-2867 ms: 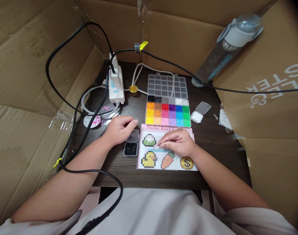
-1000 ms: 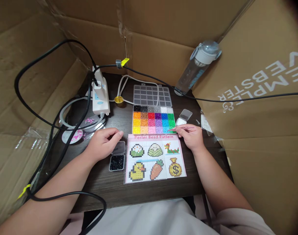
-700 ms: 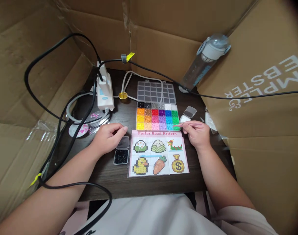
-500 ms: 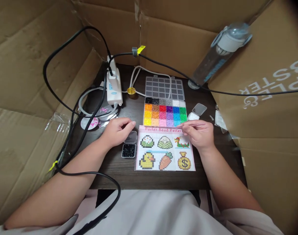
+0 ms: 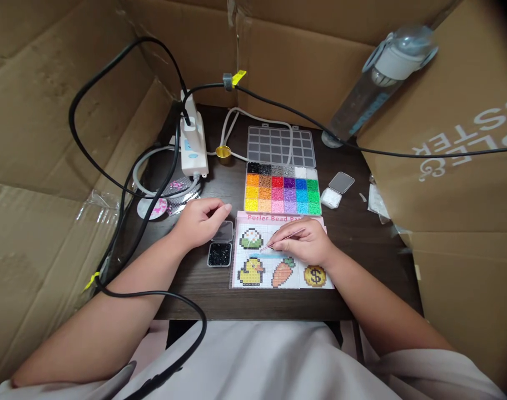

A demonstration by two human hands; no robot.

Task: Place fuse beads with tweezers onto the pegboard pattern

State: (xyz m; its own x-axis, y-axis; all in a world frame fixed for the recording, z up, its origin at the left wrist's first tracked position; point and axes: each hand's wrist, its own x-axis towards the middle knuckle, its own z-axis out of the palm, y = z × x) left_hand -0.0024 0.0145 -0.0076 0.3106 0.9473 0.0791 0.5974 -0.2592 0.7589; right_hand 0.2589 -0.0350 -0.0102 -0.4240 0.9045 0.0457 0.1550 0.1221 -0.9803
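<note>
My right hand (image 5: 306, 240) pinches a pair of tweezers (image 5: 290, 235) over the Perler bead pattern sheet (image 5: 266, 253). The tips point down and left, between the rice-ball picture and the duck picture; whether they grip a bead is too small to tell. My hand hides the sheet's upper right pictures. Loosely curled, with nothing visible in it, my left hand (image 5: 203, 221) rests on the table left of the sheet. Beside it stands a small clear box of black beads (image 5: 219, 254), lid folded back. Behind the sheet lies the bead case (image 5: 282, 189), its compartments filled with many colours.
A small box of white beads (image 5: 331, 198) stands open at right. A water bottle (image 5: 376, 91) leans at the back right. The power strip (image 5: 194, 150), black cable (image 5: 112, 181) and a gold cup (image 5: 223, 154) occupy the back left. Cardboard walls (image 5: 303, 66) surround the table.
My right hand has moved left and toward me with the tweezers, from the bead case's front edge to over the middle of the sheet. My left hand has stayed put.
</note>
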